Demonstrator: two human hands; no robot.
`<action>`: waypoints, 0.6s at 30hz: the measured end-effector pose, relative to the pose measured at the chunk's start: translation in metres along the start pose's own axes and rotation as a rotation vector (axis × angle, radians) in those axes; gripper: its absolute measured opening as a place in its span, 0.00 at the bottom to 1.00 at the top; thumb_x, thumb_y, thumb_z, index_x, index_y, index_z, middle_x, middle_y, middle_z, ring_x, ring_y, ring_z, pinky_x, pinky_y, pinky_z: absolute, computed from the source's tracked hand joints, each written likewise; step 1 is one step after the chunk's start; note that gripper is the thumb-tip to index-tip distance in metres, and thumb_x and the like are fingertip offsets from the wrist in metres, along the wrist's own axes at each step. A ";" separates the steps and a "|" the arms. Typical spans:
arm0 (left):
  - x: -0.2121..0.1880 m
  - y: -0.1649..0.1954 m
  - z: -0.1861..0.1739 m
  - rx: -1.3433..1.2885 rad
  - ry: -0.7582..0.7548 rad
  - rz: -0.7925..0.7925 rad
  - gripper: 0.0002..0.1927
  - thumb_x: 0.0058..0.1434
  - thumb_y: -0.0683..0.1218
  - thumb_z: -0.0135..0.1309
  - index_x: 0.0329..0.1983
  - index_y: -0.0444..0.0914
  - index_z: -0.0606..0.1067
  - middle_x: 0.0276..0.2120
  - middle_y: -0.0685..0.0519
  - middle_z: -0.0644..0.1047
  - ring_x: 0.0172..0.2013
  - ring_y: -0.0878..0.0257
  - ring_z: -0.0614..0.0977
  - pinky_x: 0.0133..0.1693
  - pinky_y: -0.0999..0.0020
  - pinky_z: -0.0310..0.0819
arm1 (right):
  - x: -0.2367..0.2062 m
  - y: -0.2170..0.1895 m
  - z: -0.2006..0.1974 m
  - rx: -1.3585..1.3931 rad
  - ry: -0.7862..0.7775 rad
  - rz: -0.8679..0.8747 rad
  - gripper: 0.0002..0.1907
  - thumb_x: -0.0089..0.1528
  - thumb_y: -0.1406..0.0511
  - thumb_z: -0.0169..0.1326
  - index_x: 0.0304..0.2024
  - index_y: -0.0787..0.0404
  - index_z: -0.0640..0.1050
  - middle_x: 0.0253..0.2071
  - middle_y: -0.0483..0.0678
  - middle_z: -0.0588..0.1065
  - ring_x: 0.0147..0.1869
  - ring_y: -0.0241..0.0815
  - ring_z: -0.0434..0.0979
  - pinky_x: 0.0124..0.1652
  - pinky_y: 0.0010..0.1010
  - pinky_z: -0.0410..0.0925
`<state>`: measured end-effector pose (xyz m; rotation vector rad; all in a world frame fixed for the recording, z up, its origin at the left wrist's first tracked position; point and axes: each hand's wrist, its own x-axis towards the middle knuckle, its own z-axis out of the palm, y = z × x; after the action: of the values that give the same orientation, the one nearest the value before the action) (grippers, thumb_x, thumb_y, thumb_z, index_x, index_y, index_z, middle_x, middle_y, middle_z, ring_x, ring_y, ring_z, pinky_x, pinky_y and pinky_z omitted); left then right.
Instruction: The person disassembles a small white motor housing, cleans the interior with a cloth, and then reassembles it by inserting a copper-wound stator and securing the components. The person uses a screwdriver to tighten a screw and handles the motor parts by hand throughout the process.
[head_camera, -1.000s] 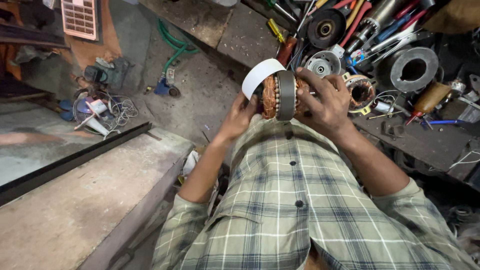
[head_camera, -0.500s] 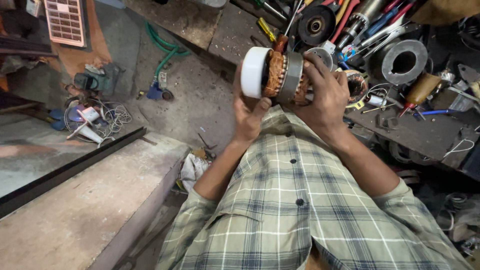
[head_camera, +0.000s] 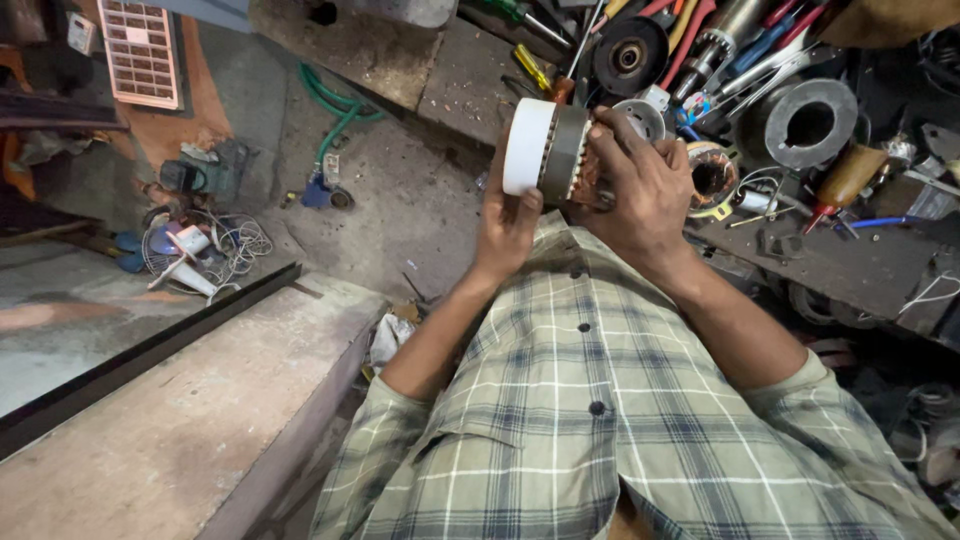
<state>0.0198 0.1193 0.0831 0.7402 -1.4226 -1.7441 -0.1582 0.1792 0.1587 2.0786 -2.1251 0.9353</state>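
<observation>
Stator with white end wrap and copper windings sits between both hands, raised above the cluttered worktop. Left hand cups it from below, fingers curled; right hand clamps the copper side. Best to support the core, not the windings.

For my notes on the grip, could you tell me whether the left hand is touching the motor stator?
Touching: the head view shows the left hand with fingers wrapped against the motor stator's white end.
</observation>
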 end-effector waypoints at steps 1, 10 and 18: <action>-0.002 -0.001 0.000 0.001 -0.001 -0.045 0.46 0.73 0.65 0.50 0.81 0.36 0.48 0.74 0.42 0.60 0.71 0.55 0.66 0.71 0.59 0.64 | 0.000 -0.001 -0.001 0.006 -0.004 -0.006 0.50 0.45 0.60 0.79 0.66 0.63 0.69 0.67 0.54 0.73 0.54 0.47 0.79 0.50 0.40 0.62; 0.013 -0.009 -0.016 -0.013 0.022 -0.126 0.38 0.74 0.65 0.46 0.77 0.38 0.55 0.68 0.47 0.65 0.68 0.59 0.67 0.69 0.62 0.63 | 0.000 -0.005 0.003 -0.070 -0.100 0.033 0.48 0.44 0.58 0.77 0.64 0.61 0.70 0.66 0.51 0.74 0.56 0.46 0.78 0.50 0.44 0.62; 0.021 -0.013 -0.015 -0.002 0.070 -0.186 0.39 0.71 0.61 0.54 0.74 0.41 0.51 0.62 0.50 0.61 0.63 0.58 0.66 0.65 0.60 0.64 | 0.002 -0.005 0.008 -0.155 -0.217 -0.019 0.48 0.44 0.54 0.75 0.65 0.59 0.72 0.66 0.53 0.72 0.52 0.45 0.78 0.51 0.47 0.62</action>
<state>0.0178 0.0947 0.0678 0.9483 -1.3405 -1.8402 -0.1504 0.1747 0.1551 2.2056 -2.1900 0.5438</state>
